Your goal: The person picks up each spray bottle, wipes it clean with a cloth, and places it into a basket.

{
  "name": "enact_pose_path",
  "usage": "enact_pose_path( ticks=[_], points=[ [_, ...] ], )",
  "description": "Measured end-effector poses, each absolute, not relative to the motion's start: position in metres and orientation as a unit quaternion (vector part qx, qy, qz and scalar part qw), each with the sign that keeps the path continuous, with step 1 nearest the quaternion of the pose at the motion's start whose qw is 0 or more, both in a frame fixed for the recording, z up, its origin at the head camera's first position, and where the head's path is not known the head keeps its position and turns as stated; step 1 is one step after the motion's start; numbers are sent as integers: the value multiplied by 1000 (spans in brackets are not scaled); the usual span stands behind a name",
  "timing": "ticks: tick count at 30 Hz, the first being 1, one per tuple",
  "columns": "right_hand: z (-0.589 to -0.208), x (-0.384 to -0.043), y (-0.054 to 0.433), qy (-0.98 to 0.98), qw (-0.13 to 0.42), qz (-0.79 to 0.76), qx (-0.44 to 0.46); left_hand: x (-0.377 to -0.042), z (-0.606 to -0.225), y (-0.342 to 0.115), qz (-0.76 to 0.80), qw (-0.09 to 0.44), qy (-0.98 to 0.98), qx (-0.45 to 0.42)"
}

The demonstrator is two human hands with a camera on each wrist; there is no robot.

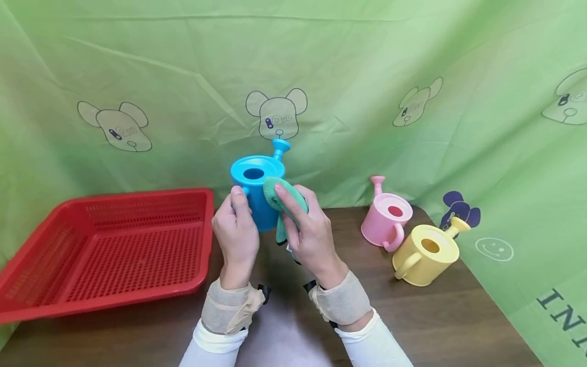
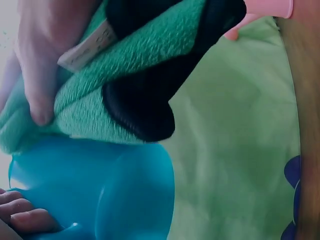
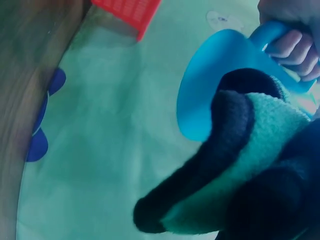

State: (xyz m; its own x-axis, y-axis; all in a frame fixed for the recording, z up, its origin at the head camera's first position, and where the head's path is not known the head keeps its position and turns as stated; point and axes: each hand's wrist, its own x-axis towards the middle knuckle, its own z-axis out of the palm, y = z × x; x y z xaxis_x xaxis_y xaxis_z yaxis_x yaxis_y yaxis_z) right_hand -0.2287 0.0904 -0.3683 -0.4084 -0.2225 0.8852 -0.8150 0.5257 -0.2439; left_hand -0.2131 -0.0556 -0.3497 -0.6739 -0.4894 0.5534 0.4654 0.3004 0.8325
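Observation:
A blue toy watering can (image 1: 262, 204) is held up over the table, its spout pointing away and to the right. My left hand (image 1: 236, 229) grips its handle, thumb on top; in the right wrist view the fingers (image 3: 295, 52) curl round that handle. My right hand (image 1: 312, 229) holds a folded green cloth (image 1: 285, 196) with dark edging against the can's right side near the rim. In the left wrist view the cloth (image 2: 135, 70) shows a small white label and lies over the can's blue wall (image 2: 120, 190).
A red perforated basket (image 1: 137, 290) stands on the left of the brown table (image 1: 394, 316). On the right are a pink watering can (image 1: 380, 221) and a yellow watering can (image 1: 424, 262). A green curtain (image 1: 183, 66) with printed mouse heads hangs behind.

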Motion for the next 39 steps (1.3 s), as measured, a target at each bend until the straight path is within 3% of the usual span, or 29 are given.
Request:
enact_pose_path(
  ticks=[24, 39],
  points=[
    [-371, -215, 78, -812, 388, 293, 321, -211, -357, -51, -512, 447, -733, 11],
    [-365, -217, 83, -811, 398, 306, 301, -210, -354, -49, -567, 429, -703, 8]
  ],
)
